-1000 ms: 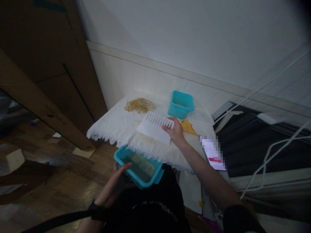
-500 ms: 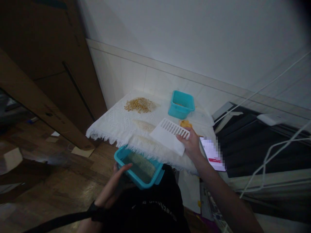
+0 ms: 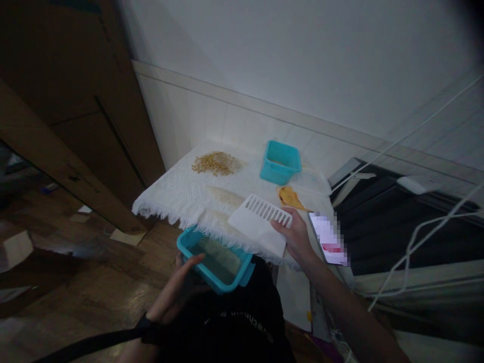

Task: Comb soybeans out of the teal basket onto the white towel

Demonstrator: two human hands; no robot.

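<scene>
Low in the centre of the frame, our left hand (image 3: 180,283) grips the rim of a teal rectangular plastic tub (image 3: 226,288) with its thumb over the edge, pale grains (image 3: 221,253) lying inside. Right of centre, our right hand (image 3: 297,233) pinches a flat white plastic scraper with a slotted edge (image 3: 254,226) above the white fringed cloth (image 3: 170,190) on the counter. Behind it, a heap of round tan beans (image 3: 215,164) lies left of a second, squarish teal tub (image 3: 279,174).

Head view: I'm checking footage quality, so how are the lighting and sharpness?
Head view: dim overall, with a dull sheen on the floor; upper-right corner black; screen bright, partly pixelated; grain in the held teal tub too soft to separate.
</scene>
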